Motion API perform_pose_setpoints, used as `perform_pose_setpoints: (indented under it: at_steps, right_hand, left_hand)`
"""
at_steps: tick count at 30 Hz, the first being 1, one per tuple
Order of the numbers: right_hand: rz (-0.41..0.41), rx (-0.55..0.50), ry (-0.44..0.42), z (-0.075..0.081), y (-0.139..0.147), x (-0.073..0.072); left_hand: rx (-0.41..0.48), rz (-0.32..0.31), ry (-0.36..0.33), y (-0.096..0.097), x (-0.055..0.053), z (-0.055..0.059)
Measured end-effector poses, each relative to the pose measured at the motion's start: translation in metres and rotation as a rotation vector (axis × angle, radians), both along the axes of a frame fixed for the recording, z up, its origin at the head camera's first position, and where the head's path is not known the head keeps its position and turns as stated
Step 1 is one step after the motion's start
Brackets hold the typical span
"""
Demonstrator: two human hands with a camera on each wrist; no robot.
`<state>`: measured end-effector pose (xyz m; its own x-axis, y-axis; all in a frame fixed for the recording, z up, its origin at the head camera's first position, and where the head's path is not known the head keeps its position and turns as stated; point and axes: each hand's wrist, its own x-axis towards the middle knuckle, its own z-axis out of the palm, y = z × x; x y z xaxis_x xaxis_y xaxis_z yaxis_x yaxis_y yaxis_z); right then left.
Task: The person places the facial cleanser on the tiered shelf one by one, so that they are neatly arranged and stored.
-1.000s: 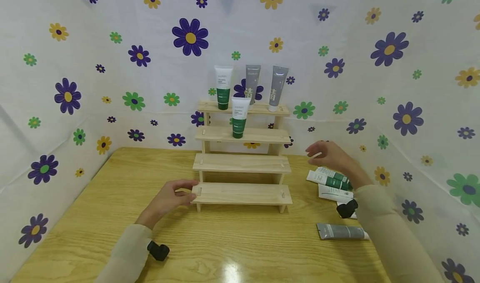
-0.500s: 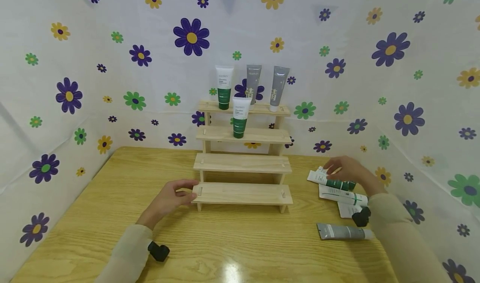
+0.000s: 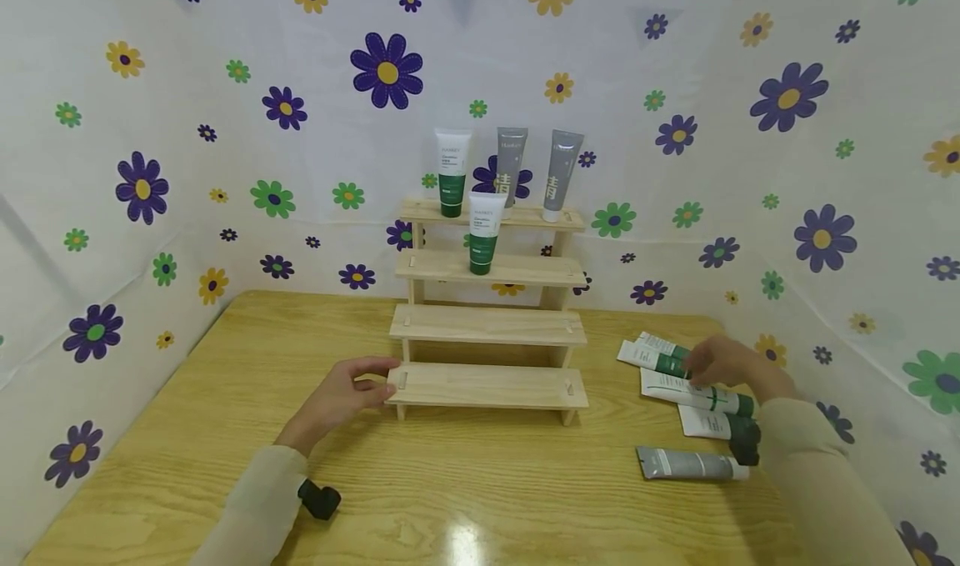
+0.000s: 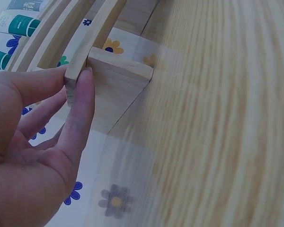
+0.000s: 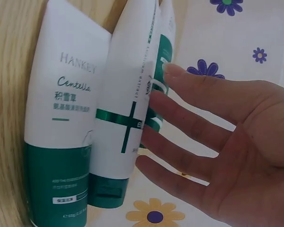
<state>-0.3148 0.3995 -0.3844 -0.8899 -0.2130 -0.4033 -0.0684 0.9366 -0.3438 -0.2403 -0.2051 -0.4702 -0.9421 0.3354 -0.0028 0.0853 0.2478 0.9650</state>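
My left hand [image 3: 337, 399] pinches the left end of the bottom step of a four-tier wooden display rack [image 3: 487, 385]. In the left wrist view, thumb and finger lie on either side of the board's end [image 4: 80, 61]. At the right, my right hand [image 3: 726, 364] is over a pile of white-and-green squeeze tubes [image 3: 697, 393]. The right wrist view has its fingers [image 5: 184, 113] mostly straight and spread beside the tubes. One tube marked HANKEY [image 5: 61, 109] lies nearest that camera; a rear one is partly hidden behind the fingertips. Contact there is hard to tell.
A grey tube [image 3: 693, 464] lies in front of the pile. On the top tier stand a white-and-green tube [image 3: 452, 174] and two grey tubes [image 3: 562, 174]; another white-and-green tube [image 3: 484, 232] stands one tier down. Flowered cloth [image 3: 300, 157] walls the wooden table [image 3: 450, 499].
My right hand has moved right and down, from beside the rack to over the tube pile. The left hand has kept its hold on the rack.
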Motion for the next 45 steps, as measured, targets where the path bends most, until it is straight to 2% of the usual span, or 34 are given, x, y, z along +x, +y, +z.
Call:
perform_pose_setpoints:
  at_steps: [13,20,27,33,42,45]
  right_hand:
    - [-0.073,0.078,0.038,-0.008,-0.004,0.01]
    - [-0.01,0.131,0.034,-0.015,-0.006,0.009]
    - [0.014,0.116,0.05,-0.016,-0.005,0.009]
    - [0.022,0.1,0.055,-0.015,-0.006,0.011]
    - [-0.021,0.117,0.033,-0.017,-0.006,0.012]
    - [0.007,0.101,0.044,-0.018,-0.006,0.011]
  left_hand:
    - [-0.015,0.006,0.002,0.0,0.0,-0.002]
    - [-0.028,0.009,0.018,0.0,0.001,-0.003]
    - [-0.025,0.008,0.016,0.001,0.0,-0.002]
    - [-0.01,-0.003,0.019,0.0,-0.001,-0.002]
    - [-0.008,-0.006,0.018,0.0,-0.001,0.0]
    - [-0.008,-0.009,0.014,0.0,-0.001,0.0]
